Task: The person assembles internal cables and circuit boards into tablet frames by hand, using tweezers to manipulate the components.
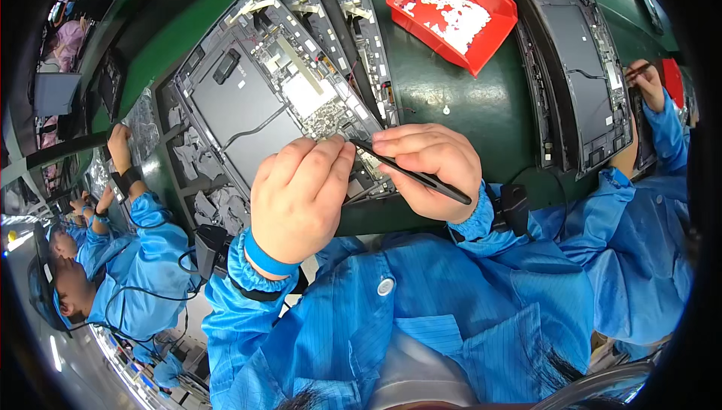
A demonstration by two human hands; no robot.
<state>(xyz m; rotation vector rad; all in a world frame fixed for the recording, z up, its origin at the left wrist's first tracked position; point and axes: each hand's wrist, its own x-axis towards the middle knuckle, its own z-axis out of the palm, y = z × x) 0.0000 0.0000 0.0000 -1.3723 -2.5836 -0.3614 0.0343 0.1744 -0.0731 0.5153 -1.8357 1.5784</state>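
An opened laptop chassis [248,102] lies tilted on the green bench in front of me, its circuit board [304,87] and a black cable showing. Over the board's near edge, the fingers of my left hand [297,196] are pressed together; whatever they pinch is hidden beneath the fingertips. My right hand [436,166] grips slim black tweezers [429,178], whose tip points left to the board beside my left fingertips. A blue band circles my left wrist.
Further chassis [368,49] lean behind mine. A red bin [485,49] holds many small white pieces. More chassis [583,64] are stacked right, where a co-worker's hand [647,87] works. Another co-worker [143,260] sits left, near a grey tray [184,199] of crumpled material.
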